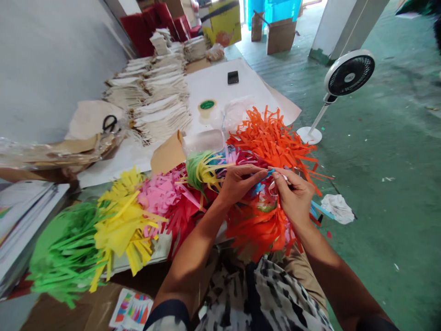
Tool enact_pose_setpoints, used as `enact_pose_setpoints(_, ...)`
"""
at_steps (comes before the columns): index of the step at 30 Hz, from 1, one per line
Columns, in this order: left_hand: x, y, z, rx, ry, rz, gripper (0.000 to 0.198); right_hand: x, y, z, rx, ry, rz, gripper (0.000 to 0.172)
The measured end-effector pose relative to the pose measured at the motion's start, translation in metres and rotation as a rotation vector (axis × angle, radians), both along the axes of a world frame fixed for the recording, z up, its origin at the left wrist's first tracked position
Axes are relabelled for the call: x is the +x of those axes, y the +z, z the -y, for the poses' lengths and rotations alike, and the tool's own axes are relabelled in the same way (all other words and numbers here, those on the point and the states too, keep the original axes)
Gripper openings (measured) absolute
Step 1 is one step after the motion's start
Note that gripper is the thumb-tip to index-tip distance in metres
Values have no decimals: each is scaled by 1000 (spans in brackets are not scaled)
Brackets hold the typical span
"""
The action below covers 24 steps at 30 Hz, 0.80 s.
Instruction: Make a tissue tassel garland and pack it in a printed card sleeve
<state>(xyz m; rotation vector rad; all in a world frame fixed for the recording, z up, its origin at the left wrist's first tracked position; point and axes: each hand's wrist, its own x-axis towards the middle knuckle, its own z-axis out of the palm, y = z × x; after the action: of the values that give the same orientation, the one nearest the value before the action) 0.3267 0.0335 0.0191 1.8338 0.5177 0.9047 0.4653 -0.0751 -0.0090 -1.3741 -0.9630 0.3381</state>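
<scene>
My left hand [243,182] and my right hand [292,191] meet over the table's near edge. Between the fingertips of both is the top of a blue tissue-paper tassel [270,172]. A thin pale ribbon [273,187] loops down beside my right fingers. Directly below hang orange-red fringed tassels [251,227]. Behind my hands spreads a pile of orange paper fringe [272,138]. To the left lie a green-and-yellow tassel [203,170], pink fringe [163,195], yellow fringe [124,225] and green fringe [67,246].
Stacks of cream bundles [161,101] line the wall side. On the white table sheet [220,76] are a phone [233,77] and a tape roll [207,105]. Scissors [109,123] lie left. A standing fan [349,76] is on the green floor at right.
</scene>
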Motion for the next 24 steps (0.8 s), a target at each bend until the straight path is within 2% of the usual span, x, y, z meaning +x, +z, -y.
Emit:
enact_pose_setpoints(4,5,3,5,355,131,-13,21,-1,8,-2,-18,-40,31,24)
enact_pose_setpoints(6,7,4,7,392,200,-9,24,-3,11,-3,-20,-34,40,27)
enact_pose_setpoints(8,8,6,6,276,196,-9,28,-4,13,-3,-31,11,15,29)
enact_pose_setpoints(9,7,7,5,181,148,-20,31,-4,14,-4,-40,37,-5,29)
enact_pose_setpoints(13,0,11,-5,-188,-163,-120,42,-3,14,-5,-76,79,-39,29)
enact_pose_setpoints(15,-4,11,-10,-316,-237,-132,42,-1,15,-5,-88,84,-25,34)
enact_pose_setpoints(18,-5,8,-16,-445,-232,-59,42,-1,17,-4,-113,71,21,42)
enact_pose_setpoints(21,-3,3,-18,-483,-161,23,44,-1,19,0,-124,44,102,43)
enact_pose_setpoints(24,-1,3,-17,-448,-105,62,43,-2,21,2,-149,145,208,51)
